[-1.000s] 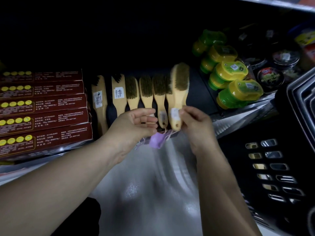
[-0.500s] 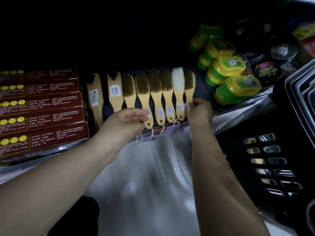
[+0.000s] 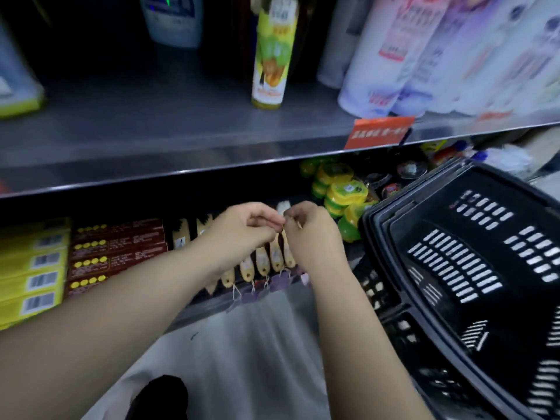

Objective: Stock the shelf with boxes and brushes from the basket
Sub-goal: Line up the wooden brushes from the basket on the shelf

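The brushes (image 3: 262, 262) lay in a row on the lower shelf (image 3: 212, 309), beside the boxes (image 3: 118, 253). The left hand (image 3: 242, 234) and right hand (image 3: 315, 237) met above them with curled fingers; whether they pinched anything, I could not tell. A brush seemed light and stiff, and its wooden handle was the place to hold.

Pale yellow wood on the brushes (image 3: 262, 262), with a small white label on each handle. White bristles on one brush (image 3: 283, 206), dark ones on the others. Purple tags (image 3: 277, 283) on thin white strings. Dark red boxes (image 3: 118, 253) with rows of yellow dots and small pale print. Beside them, yellow boxes (image 3: 33, 274) with white barcode labels. Black basket (image 3: 439, 207), patterned with rows of narrow slots. Green and yellow tubs (image 3: 345, 192). Dull grey metal shelf (image 3: 151, 147), with an orange-red sign (image 3: 378, 133) on its edge. Yellow and green can (image 3: 272, 56); white packs (image 3: 424, 56) with pink and purple print.
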{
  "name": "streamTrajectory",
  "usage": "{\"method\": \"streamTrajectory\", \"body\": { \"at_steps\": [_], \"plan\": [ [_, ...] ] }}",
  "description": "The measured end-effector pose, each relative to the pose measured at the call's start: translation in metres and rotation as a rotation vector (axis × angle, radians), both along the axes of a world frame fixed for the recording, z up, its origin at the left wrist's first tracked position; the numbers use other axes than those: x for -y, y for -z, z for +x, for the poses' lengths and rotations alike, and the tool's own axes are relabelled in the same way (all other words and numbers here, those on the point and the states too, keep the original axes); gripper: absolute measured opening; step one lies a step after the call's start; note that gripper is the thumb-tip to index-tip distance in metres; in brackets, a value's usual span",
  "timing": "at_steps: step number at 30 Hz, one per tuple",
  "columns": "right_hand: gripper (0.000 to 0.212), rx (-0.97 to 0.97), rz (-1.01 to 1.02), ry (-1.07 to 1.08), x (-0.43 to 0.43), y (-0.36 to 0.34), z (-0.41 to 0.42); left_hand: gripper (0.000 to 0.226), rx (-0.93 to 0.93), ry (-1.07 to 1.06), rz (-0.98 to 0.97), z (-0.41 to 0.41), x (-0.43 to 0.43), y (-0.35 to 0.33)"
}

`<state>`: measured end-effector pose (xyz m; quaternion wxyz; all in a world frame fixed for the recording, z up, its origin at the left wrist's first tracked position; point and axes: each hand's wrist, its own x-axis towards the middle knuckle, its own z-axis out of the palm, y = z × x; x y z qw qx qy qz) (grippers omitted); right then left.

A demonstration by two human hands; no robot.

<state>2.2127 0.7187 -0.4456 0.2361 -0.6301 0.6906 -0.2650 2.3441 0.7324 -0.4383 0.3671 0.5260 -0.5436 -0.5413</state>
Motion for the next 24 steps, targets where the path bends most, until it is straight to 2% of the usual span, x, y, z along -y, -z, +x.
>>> {"method": "streamTrajectory", "body": {
  "at_steps": [3, 7, 9, 11, 14, 17, 20, 22, 24],
  "plan": [
    [0.017, -0.055, -0.003, -0.057, -0.022, -0.041, -0.033, 0.01, 0.108, 0.082, -0.096, -0.023, -0.005, -0.03],
    [0.009, -0.176, 0.045, -0.077, -0.048, -0.07, -0.103, 0.012, 0.284, 0.25, -0.229, -0.068, -0.013, -0.048],
    [0.009, -0.251, 0.091, -0.075, -0.061, -0.069, -0.14, 0.023, 0.449, 0.398, -0.353, -0.095, -0.019, -0.048],
    [0.007, -0.307, 0.223, -0.1, -0.072, -0.059, -0.175, 0.041, 0.686, 0.591, -0.497, -0.121, -0.025, -0.04],
    [0.012, -0.243, 0.451, -0.173, -0.085, -0.035, -0.215, 0.05, 0.97, 0.79, -0.604, -0.146, -0.033, -0.027],
    [0.026, -0.243, 0.641, -0.245, -0.096, -0.011, -0.241, 0.043, 1.032, 0.767, -0.643, -0.156, -0.039, -0.019],
    [0.032, -0.268, 0.833, -0.279, -0.105, 0.008, -0.253, 0.027, 1.02, 0.739, -0.69, -0.156, -0.051, -0.02],
    [0.04, -0.263, 1.008, -0.304, -0.11, 0.023, -0.251, 0.028, 1.035, 0.749, -0.678, -0.153, -0.058, -0.023],
    [0.047, -0.345, 1.14, -0.396, -0.113, 0.037, -0.242, 0.035, 1.036, 0.779, -0.63, -0.149, -0.061, -0.026]
  ]
}}
